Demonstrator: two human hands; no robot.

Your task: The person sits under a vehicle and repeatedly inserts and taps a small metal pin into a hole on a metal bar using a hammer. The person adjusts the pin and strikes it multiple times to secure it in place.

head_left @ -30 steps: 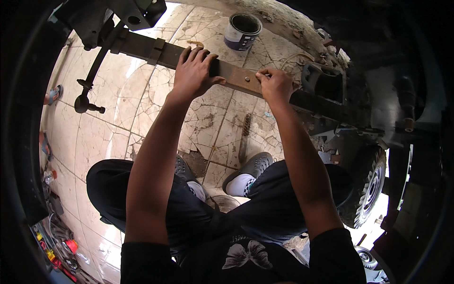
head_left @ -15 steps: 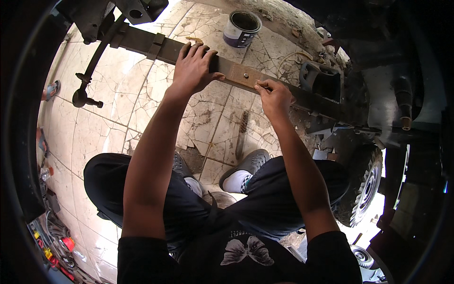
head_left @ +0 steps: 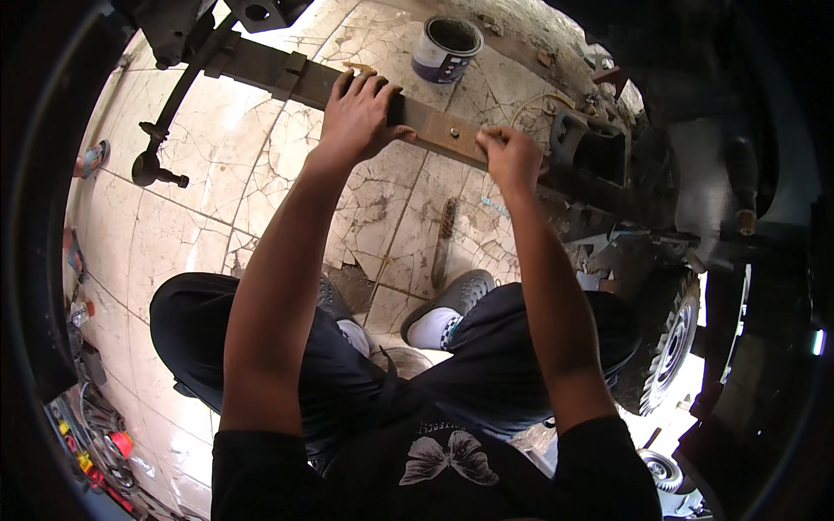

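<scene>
A long dark steel bar (head_left: 321, 84) runs across from the upper left to the right, with a rusty brown patch and a small bolt (head_left: 454, 133) in its middle. My left hand (head_left: 358, 126) grips the bar left of that patch, fingers spread over the far edge and thumb toward the near edge. My right hand (head_left: 514, 156) is closed in a pinch against the bar, just right of the bolt. Whatever its fingers hold, if anything, is too small or hidden to make out. A wire brush (head_left: 445, 239) lies on the floor between my shoes and the bar.
An open paint can (head_left: 446, 54) stands beyond the bar on the cracked tile floor (head_left: 278, 187). At the left hangs a rod with a ball joint (head_left: 149, 169). A wheel (head_left: 673, 343) is at the right; several tools (head_left: 95, 443) lie lower left. Someone's sandaled foot (head_left: 95, 158) shows far left.
My right hand has slid slightly right and away from me along the bar, still pinched. My left hand keeps its place on the bar.
</scene>
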